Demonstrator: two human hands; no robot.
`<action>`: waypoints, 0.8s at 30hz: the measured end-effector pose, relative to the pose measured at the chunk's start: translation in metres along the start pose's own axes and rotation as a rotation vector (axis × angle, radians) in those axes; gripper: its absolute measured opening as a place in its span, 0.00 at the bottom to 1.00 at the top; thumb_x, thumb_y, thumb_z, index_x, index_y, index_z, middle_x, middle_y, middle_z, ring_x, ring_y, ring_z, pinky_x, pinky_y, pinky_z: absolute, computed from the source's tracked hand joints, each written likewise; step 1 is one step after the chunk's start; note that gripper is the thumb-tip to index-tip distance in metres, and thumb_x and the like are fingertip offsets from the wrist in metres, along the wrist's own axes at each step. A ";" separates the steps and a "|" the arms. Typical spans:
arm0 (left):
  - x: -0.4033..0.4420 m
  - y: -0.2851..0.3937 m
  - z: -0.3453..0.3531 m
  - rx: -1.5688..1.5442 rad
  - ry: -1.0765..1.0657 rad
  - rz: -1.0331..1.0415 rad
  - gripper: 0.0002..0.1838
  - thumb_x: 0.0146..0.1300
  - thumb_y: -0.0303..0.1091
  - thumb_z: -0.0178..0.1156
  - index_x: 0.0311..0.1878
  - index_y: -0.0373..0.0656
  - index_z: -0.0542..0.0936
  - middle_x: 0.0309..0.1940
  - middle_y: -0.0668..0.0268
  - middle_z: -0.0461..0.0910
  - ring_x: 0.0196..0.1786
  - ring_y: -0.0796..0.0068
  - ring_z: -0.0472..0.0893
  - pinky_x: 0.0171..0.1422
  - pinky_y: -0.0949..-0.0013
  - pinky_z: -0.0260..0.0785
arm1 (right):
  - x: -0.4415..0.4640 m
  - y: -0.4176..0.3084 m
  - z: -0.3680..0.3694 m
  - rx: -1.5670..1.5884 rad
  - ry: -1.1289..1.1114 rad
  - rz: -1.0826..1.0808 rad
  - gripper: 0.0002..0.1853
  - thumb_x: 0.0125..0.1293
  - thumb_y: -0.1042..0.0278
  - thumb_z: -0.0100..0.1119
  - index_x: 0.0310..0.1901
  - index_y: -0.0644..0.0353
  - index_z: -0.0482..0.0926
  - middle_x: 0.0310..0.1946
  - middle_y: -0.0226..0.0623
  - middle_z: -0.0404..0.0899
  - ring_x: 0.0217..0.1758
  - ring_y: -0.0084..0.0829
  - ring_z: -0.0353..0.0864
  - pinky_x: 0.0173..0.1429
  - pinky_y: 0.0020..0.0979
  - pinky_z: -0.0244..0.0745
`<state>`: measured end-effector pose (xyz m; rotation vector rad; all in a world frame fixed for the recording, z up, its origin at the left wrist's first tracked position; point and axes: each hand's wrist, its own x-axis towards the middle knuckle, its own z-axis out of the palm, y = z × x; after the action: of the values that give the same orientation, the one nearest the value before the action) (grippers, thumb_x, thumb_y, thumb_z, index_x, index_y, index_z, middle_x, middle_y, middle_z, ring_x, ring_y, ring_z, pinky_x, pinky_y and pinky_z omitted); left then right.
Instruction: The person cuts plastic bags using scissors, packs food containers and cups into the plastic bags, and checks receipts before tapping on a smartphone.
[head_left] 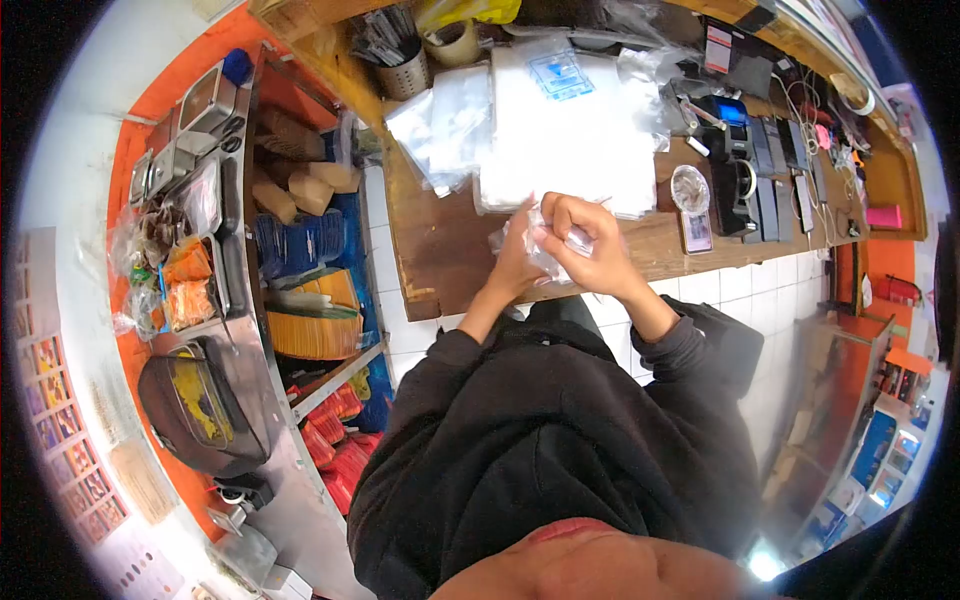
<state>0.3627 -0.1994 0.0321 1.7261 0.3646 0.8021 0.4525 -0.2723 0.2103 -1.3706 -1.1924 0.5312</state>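
Note:
Both my hands meet at the front edge of the wooden table, holding a crumpled clear plastic bag between them. My left hand is closed on the bag's left side. My right hand has its fingers curled over the top of the bag. What is inside the plastic, if anything, is too small to make out. Just beyond the hands lies a stack of white plastic bags with a blue print near its far end. Clear plastic sleeves lie left of the stack.
A metal cup of utensils and a tape roll stand at the back left. On the right are a phone, a small glass bowl, a black device and cables. A side counter with trays runs along the left.

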 end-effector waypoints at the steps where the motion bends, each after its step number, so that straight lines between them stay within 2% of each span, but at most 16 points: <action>1: 0.008 -0.001 -0.004 0.020 -0.077 0.048 0.24 0.56 0.37 0.64 0.54 0.35 0.74 0.42 0.53 0.80 0.48 0.60 0.80 0.52 0.60 0.71 | 0.000 -0.003 -0.002 -0.002 0.010 0.002 0.15 0.56 0.77 0.61 0.22 0.60 0.61 0.26 0.35 0.69 0.26 0.25 0.64 0.32 0.25 0.63; 4: 0.015 -0.022 0.004 0.079 -0.311 0.025 0.24 0.57 0.38 0.63 0.54 0.36 0.74 0.42 0.53 0.80 0.48 0.59 0.80 0.53 0.59 0.70 | -0.001 -0.005 -0.004 -0.050 -0.087 0.085 0.16 0.60 0.74 0.59 0.23 0.62 0.61 0.21 0.38 0.64 0.27 0.29 0.65 0.37 0.28 0.64; 6: 0.004 -0.041 0.013 0.086 -0.365 -0.040 0.24 0.57 0.39 0.63 0.54 0.36 0.74 0.42 0.52 0.80 0.49 0.58 0.79 0.54 0.59 0.69 | 0.000 0.010 -0.008 -0.251 -0.320 -0.140 0.13 0.57 0.66 0.65 0.25 0.62 0.70 0.27 0.38 0.72 0.36 0.30 0.73 0.44 0.34 0.66; 7: -0.002 -0.048 0.015 0.074 -0.378 -0.068 0.24 0.57 0.39 0.63 0.54 0.36 0.74 0.42 0.52 0.80 0.49 0.58 0.79 0.54 0.59 0.69 | -0.001 0.005 -0.016 -0.259 -0.314 -0.138 0.13 0.57 0.66 0.65 0.25 0.62 0.70 0.27 0.38 0.72 0.36 0.30 0.73 0.44 0.34 0.66; 8: -0.004 -0.050 0.013 0.066 -0.391 -0.095 0.24 0.57 0.40 0.62 0.54 0.36 0.74 0.42 0.52 0.80 0.49 0.57 0.79 0.55 0.59 0.69 | -0.004 -0.006 -0.031 -0.340 -0.270 -0.153 0.15 0.52 0.60 0.68 0.32 0.61 0.74 0.35 0.39 0.74 0.44 0.32 0.73 0.50 0.37 0.65; 9: -0.007 -0.052 0.014 0.060 -0.405 -0.118 0.24 0.57 0.40 0.62 0.54 0.36 0.74 0.42 0.51 0.80 0.50 0.57 0.79 0.55 0.58 0.69 | -0.010 -0.012 -0.046 -0.417 -0.229 -0.165 0.21 0.47 0.54 0.72 0.39 0.60 0.79 0.43 0.40 0.76 0.52 0.35 0.73 0.57 0.41 0.64; 11: -0.012 -0.058 0.011 0.050 -0.441 -0.158 0.24 0.58 0.41 0.61 0.55 0.37 0.74 0.42 0.51 0.80 0.50 0.56 0.78 0.56 0.58 0.68 | -0.034 0.000 -0.092 -0.274 -0.128 0.085 0.45 0.35 0.46 0.76 0.59 0.52 0.73 0.61 0.41 0.66 0.66 0.42 0.61 0.69 0.42 0.54; 13: -0.017 -0.061 0.009 0.049 -0.467 -0.193 0.25 0.58 0.42 0.61 0.55 0.37 0.74 0.42 0.50 0.79 0.50 0.55 0.78 0.57 0.57 0.67 | -0.063 0.023 -0.130 -0.279 -0.047 0.224 0.57 0.31 0.44 0.77 0.68 0.49 0.61 0.69 0.43 0.57 0.72 0.47 0.53 0.73 0.43 0.47; 14: -0.018 -0.062 0.009 0.051 -0.480 -0.206 0.25 0.58 0.42 0.60 0.55 0.37 0.74 0.42 0.50 0.79 0.51 0.55 0.78 0.57 0.57 0.67 | -0.077 0.042 -0.133 -0.280 -0.050 0.223 0.57 0.31 0.44 0.77 0.68 0.49 0.61 0.69 0.43 0.57 0.72 0.47 0.53 0.73 0.43 0.47; 16: -0.021 -0.063 0.014 0.063 -0.515 -0.236 0.25 0.58 0.43 0.60 0.55 0.37 0.74 0.43 0.50 0.79 0.51 0.54 0.77 0.58 0.57 0.67 | -0.105 0.081 -0.135 -1.105 -0.324 0.245 0.60 0.31 0.45 0.77 0.70 0.50 0.55 0.71 0.45 0.52 0.74 0.47 0.49 0.74 0.46 0.45; 18: -0.021 -0.060 0.023 0.101 -0.568 -0.277 0.25 0.58 0.43 0.59 0.55 0.38 0.74 0.43 0.49 0.79 0.51 0.53 0.77 0.58 0.56 0.66 | -0.091 0.092 -0.100 -0.733 -0.332 0.255 0.56 0.36 0.48 0.76 0.68 0.55 0.58 0.69 0.46 0.55 0.73 0.46 0.51 0.73 0.44 0.48; 20: -0.018 -0.045 0.035 0.204 -0.646 -0.379 0.25 0.59 0.44 0.59 0.55 0.38 0.74 0.43 0.49 0.79 0.52 0.52 0.76 0.59 0.56 0.66 | -0.095 0.149 -0.057 -0.370 -0.291 0.190 0.47 0.43 0.55 0.74 0.66 0.58 0.62 0.66 0.47 0.62 0.71 0.46 0.57 0.72 0.41 0.52; 21: -0.014 -0.027 0.037 0.283 -0.703 -0.466 0.25 0.59 0.45 0.58 0.55 0.38 0.74 0.43 0.49 0.79 0.52 0.52 0.76 0.59 0.56 0.65 | -0.091 0.150 -0.049 -0.365 -0.274 0.187 0.47 0.43 0.55 0.74 0.66 0.58 0.62 0.66 0.47 0.62 0.71 0.46 0.57 0.72 0.41 0.52; 23: 0.004 0.037 0.038 0.539 -0.796 -0.743 0.22 0.62 0.44 0.56 0.55 0.41 0.75 0.43 0.48 0.79 0.54 0.50 0.75 0.60 0.56 0.65 | -0.090 0.145 -0.037 -0.158 -0.193 0.292 0.36 0.48 0.63 0.70 0.61 0.60 0.69 0.59 0.48 0.70 0.64 0.46 0.66 0.67 0.40 0.59; 24: 0.003 0.036 0.033 0.547 -0.804 -0.737 0.22 0.62 0.44 0.56 0.55 0.41 0.75 0.43 0.48 0.79 0.54 0.50 0.75 0.60 0.56 0.65 | -0.091 0.137 -0.040 -0.157 -0.181 0.290 0.36 0.48 0.63 0.70 0.61 0.60 0.69 0.59 0.48 0.70 0.64 0.46 0.66 0.67 0.40 0.59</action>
<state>0.3818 -0.2326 0.0627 2.0314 0.6296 -0.5764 0.4988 -0.3411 0.0624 -1.6711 -1.2063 0.7941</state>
